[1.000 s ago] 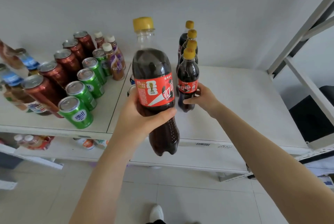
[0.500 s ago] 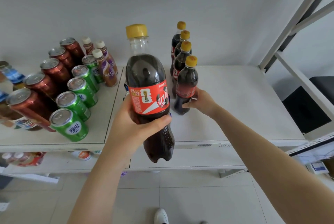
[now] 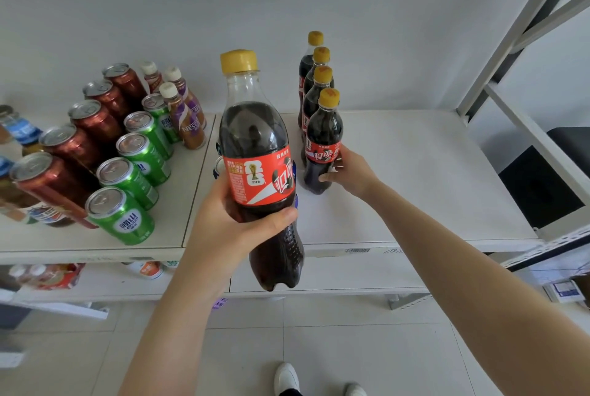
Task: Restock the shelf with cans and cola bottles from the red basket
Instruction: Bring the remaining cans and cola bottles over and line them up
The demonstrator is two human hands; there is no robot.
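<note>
My left hand (image 3: 230, 229) grips a cola bottle (image 3: 258, 153) with a yellow cap and red label, held upright in front of the white shelf (image 3: 415, 178). A row of several smaller-looking cola bottles stands on the shelf, running toward the wall. My right hand (image 3: 348, 172) holds the front cola bottle of that row (image 3: 322, 137) by its lower body, the bottle standing on the shelf. Something blue shows behind the held bottle, mostly hidden. The red basket is out of view.
Left on the shelf stand rows of green cans (image 3: 127, 217), red-brown cans (image 3: 54, 178) and brown drink bottles (image 3: 188, 121). The shelf's right half is bare up to the metal upright (image 3: 510, 35). A lower shelf (image 3: 335, 274) holds small items. My shoe (image 3: 287, 376) is on the tiled floor.
The view has shifted slightly, so the shelf and bottles sit a little lower and left in the frame. My right hand turned the front bottle so its label faces me. Both grips are unchanged.
</note>
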